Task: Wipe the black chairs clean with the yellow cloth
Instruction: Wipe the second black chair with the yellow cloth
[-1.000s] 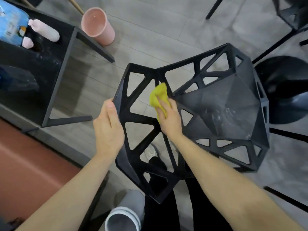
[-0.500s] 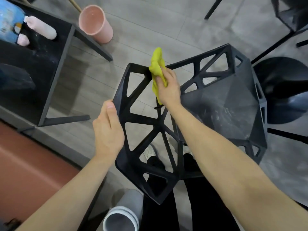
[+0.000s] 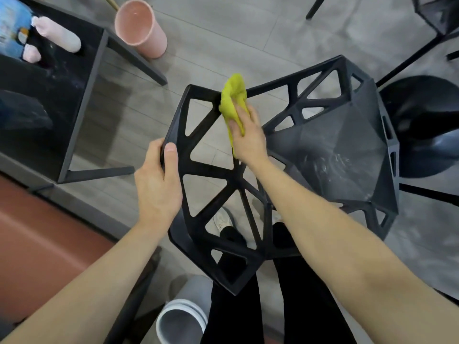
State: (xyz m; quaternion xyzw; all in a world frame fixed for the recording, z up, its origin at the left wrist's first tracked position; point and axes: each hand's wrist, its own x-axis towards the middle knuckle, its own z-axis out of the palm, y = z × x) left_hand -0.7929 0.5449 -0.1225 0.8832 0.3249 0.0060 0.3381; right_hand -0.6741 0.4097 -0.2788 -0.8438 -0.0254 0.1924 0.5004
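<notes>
A black chair (image 3: 330,150) with triangular cut-outs in its back stands in front of me, its dusty seat to the right. My left hand (image 3: 159,184) grips the left edge of the backrest. My right hand (image 3: 247,137) holds the yellow cloth (image 3: 232,100) and presses it on the top rim of the backrest, near its middle. Part of the cloth hangs under my palm, behind a strut.
A black table (image 3: 62,100) at the left carries a pink bottle (image 3: 58,33) and a blue pack (image 3: 11,26). A pink bin (image 3: 141,28) stands on the floor beyond, a grey bin (image 3: 182,316) by my legs. Other black chairs (image 3: 422,125) stand at the right.
My right hand carried the cloth from a strut low in the backrest up to the top rim, and now sits slightly lower on it. My left hand kept its grip.
</notes>
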